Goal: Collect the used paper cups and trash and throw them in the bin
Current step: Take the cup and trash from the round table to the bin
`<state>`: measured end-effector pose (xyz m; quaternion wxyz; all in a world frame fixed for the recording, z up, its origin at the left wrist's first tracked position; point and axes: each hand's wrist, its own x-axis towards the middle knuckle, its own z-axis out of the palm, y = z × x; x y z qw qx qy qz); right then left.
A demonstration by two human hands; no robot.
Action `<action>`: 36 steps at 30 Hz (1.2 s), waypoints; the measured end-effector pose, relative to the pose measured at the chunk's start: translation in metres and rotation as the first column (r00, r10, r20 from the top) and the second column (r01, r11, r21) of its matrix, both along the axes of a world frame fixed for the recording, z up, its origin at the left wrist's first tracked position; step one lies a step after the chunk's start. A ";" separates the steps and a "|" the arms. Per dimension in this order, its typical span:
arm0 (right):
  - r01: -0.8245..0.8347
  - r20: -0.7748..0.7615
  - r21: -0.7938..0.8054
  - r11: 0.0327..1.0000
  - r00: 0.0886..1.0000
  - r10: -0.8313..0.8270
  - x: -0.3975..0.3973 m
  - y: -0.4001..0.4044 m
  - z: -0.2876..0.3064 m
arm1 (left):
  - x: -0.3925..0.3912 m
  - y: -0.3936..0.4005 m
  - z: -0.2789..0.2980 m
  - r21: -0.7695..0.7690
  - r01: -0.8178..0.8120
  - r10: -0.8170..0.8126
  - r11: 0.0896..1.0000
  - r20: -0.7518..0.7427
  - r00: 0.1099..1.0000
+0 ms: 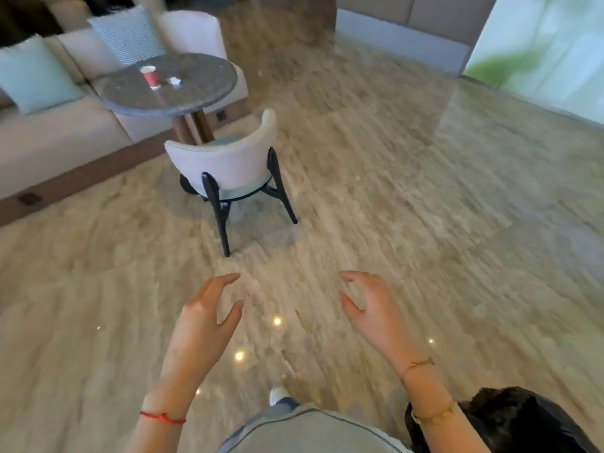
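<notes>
A red paper cup (150,76) stands on the round grey table (202,89) at the upper left. Beside the cup, to its right, lies a crumpled white paper scrap (174,81). My left hand (202,318) and my right hand (372,308) hover over the floor at the bottom middle, far from the table. Both hands are empty, with fingers loosely spread and slightly curved. A black bag (516,420) hangs by my right forearm at the bottom right corner.
A pale upholstered chair (225,165) with dark legs stands between me and the table. A beige sofa (55,135) with cushions runs along the left behind the table. Glossy stone floor (408,197) spreads to the right and front.
</notes>
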<state>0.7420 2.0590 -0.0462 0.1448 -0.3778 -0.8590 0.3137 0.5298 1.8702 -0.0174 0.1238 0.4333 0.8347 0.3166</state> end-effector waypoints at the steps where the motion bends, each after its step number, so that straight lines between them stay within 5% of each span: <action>1: -0.036 -0.012 -0.004 0.999 0.999 0.036 -0.023 -0.004 0.000 | -0.016 -0.010 0.001 -0.005 -0.033 0.033 0.999 0.003 0.999; 16: -0.444 0.001 -0.002 0.896 0.896 0.444 -0.285 0.004 -0.010 | -0.185 -0.071 -0.006 -0.029 -0.468 0.468 0.883 -0.027 0.884; 36: -0.613 -0.070 0.048 0.789 0.786 0.615 -0.692 0.130 0.013 | -0.532 0.040 0.017 -0.015 -0.633 0.632 0.774 -0.048 0.773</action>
